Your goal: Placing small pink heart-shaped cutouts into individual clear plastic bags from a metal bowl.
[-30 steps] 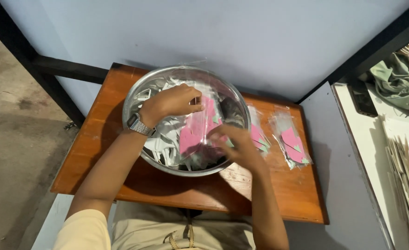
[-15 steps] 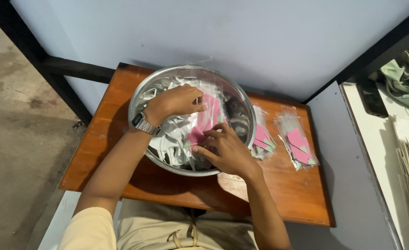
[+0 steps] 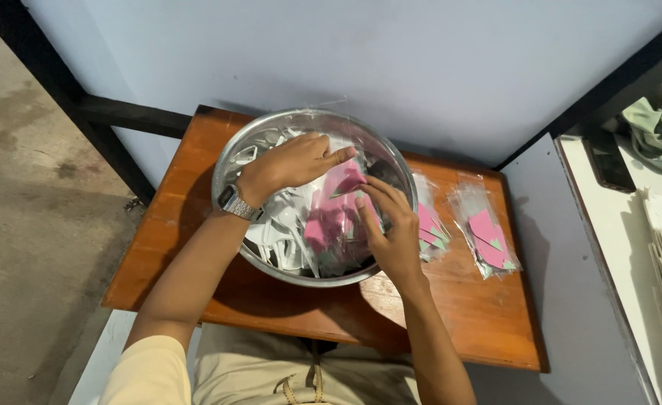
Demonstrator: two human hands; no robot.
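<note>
both hands have shifted a bit since a moment ago: the right hand (image 3: 391,229) has slid up and further over the bowl, and the left hand (image 3: 293,161) now has its fingers stretched out flat toward the right instead of curled. the pink packet (image 3: 338,202) sits in the middle of the frame, inside the metal bowl (image 3: 230,161), lying on a heap of white plastic pieces (image 3: 282,232). left grip is spread, fingertips resting on the top edge of the packet. right grip is pressed together on the packet's right side, fingers on top; whether the thumb is under it, can't tell from here. there's a watch (image 3: 235,202) on the left wrist.

the bowl stands on a small wooden bench (image 3: 158,247), more or less centre frame. just right of the bowl, touching its rim, lies a clear bag of pink and green bits (image 3: 430,229), and a second bag (image 3: 488,236) lies near it, further right. upper right of the frame has a green cloth (image 3: 661,131) on a white surface.
</note>
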